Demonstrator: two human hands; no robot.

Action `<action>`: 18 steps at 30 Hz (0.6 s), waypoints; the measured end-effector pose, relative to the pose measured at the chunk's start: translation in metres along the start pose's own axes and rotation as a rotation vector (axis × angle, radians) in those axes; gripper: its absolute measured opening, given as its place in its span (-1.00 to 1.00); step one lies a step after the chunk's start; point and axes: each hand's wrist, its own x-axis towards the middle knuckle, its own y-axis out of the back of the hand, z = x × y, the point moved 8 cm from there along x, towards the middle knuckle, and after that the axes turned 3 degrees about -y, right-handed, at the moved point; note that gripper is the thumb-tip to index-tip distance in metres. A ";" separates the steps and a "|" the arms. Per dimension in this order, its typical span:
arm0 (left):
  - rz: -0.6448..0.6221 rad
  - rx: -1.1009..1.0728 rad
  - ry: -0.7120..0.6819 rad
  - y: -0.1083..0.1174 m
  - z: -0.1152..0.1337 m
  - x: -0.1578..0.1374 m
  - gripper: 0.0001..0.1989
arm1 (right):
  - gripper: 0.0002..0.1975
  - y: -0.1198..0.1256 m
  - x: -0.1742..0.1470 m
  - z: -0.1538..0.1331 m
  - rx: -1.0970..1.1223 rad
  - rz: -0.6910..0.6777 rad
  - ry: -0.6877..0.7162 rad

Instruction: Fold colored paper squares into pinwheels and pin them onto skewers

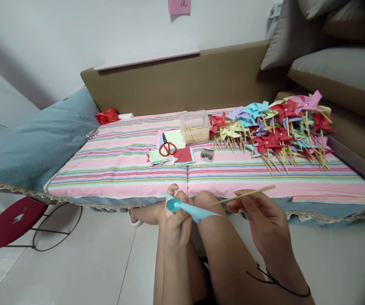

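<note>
Above my knees, my left hand [178, 220] pinches a light blue paper pinwheel [198, 212], seen partly edge-on with its blades curled. To its right, my right hand [266, 218] grips a thin wooden stick [249, 193] between thumb and fingers. The stick slants, its left end pointing down toward the pinwheel; I cannot tell whether the two touch. On the striped cloth ahead lie red-handled scissors [167, 149], stacks of coloured paper [184, 156], a small box of metal pins [207, 155] and a clear plastic tub [195, 127] of wooden sticks.
Many finished pinwheels [268, 144] are heaped at the right of the pink striped cloth [115, 169]. A red plastic bag [108, 116] lies at the back left. A dark red stool [14, 222] stands on the floor at left. Cushions [341, 72] rest at the upper right.
</note>
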 end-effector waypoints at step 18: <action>-0.004 0.167 0.064 0.000 -0.013 0.001 -0.51 | -0.83 -0.046 -0.006 -0.006 -0.181 -0.320 -0.067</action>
